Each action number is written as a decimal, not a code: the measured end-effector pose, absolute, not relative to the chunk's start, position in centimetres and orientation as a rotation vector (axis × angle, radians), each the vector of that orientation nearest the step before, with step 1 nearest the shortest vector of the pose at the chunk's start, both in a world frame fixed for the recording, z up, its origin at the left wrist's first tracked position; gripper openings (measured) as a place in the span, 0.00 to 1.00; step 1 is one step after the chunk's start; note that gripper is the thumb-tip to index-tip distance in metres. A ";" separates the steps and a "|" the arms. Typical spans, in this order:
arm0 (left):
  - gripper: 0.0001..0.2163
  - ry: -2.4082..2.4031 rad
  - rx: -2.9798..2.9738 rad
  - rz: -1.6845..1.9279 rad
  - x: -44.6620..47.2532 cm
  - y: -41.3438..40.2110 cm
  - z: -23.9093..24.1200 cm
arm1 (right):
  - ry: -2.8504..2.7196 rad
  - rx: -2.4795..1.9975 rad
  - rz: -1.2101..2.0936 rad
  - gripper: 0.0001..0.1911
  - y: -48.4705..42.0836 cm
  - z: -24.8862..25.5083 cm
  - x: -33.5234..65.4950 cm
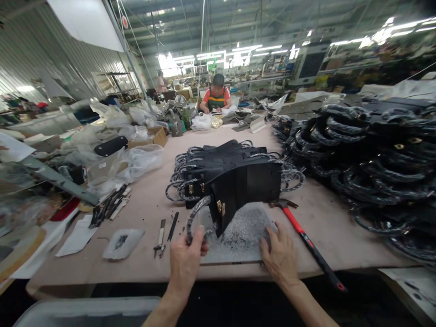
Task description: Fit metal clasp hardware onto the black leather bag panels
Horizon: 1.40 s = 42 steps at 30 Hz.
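Note:
A black bag panel [235, 184] with gold-coloured fittings stands tilted over a scuffed pale board [247, 247]. My left hand [188, 252] is closed around its plastic-wrapped handle [193, 215]. At the board's right edge lies my right hand [279, 252], its fingers apart and touching the board, with nothing in its grasp. Just to the right of that hand is a hammer [308, 245] with a red and black handle. Dark crumbs are scattered over the board. Left of it lie a small metal tool [160, 238] and a dark strip-like tool [173, 226].
Behind the panel, similar black bag pieces [225, 152] are stacked. A taller pile of black bags [368, 168] with wrapped handles fills the right side. A clear plastic tray [124, 240] holds small dark bits on the left. One person [217, 96] sits working across the table.

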<state>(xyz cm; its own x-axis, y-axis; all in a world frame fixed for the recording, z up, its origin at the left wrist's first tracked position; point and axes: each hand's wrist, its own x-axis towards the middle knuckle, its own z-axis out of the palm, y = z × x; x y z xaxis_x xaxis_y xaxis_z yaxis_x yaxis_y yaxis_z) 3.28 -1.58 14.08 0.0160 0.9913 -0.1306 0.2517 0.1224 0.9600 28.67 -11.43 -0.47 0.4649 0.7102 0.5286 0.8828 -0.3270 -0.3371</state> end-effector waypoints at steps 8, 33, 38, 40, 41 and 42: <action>0.15 1.336 0.213 0.769 1.6 -12.0 4.4 | -1.307 -2.023 -0.120 0.27 -9.3 0.5 25.0; 0.20 1.576 1.626 0.798 -2.4 -5.1 6.3 | -1.334 -1.996 0.188 0.41 -12.8 -0.6 35.2; 0.26 1.302 1.777 0.964 2.0 -0.1 2.2 | -1.386 -1.878 0.215 0.37 -12.2 -1.3 33.9; 0.25 1.260 1.833 0.955 3.1 -0.2 1.2 | -1.367 -1.872 0.238 0.36 -12.3 -1.4 33.6; 0.25 1.253 1.850 0.952 3.2 -0.5 1.0 | -1.353 -1.875 0.253 0.36 -12.5 -1.5 33.5; 0.24 1.246 1.860 0.947 3.1 -1.0 0.8 | -1.341 -1.878 0.267 0.36 -13.0 -1.5 33.3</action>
<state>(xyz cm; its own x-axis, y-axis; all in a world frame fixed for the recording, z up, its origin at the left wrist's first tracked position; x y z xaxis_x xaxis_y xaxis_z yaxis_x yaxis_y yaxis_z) 3.09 -0.97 0.80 0.2715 0.9435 0.1899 0.4351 -0.2964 0.8502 33.31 -12.96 -1.53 0.4169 0.8695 0.2650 0.7014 -0.1223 -0.7022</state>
